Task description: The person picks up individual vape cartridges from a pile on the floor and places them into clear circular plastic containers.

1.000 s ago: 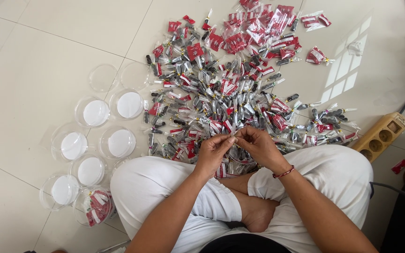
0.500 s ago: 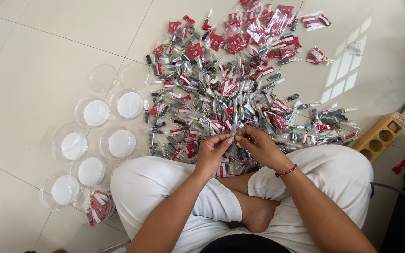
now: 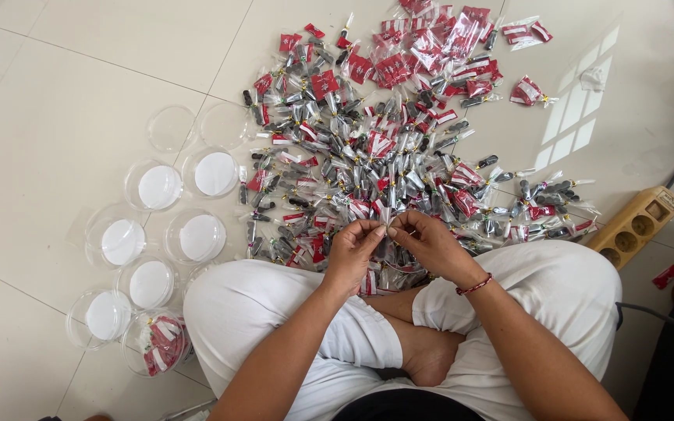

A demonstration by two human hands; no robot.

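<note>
So the person sits cross-legged on the tiled floor, and both hands meet right in front of the knees. The left hand and right hand are pinched together on one small clear packet, fingertips almost touching across it. Compared with a second ago the hands have drifted a little lower and closer in, and the packet now looks tucked tighter between the fingers, so the fiddling at its top seems further along. Too small to tell what exactly is being twisted or tied.

Right beyond the hands is the big heap of little packets with red labels and dark contents, spread up the floor. To the person's left are round clear containers with white bottoms, and one container near the knee already holds some packets. A beige power strip lies on the right.
</note>
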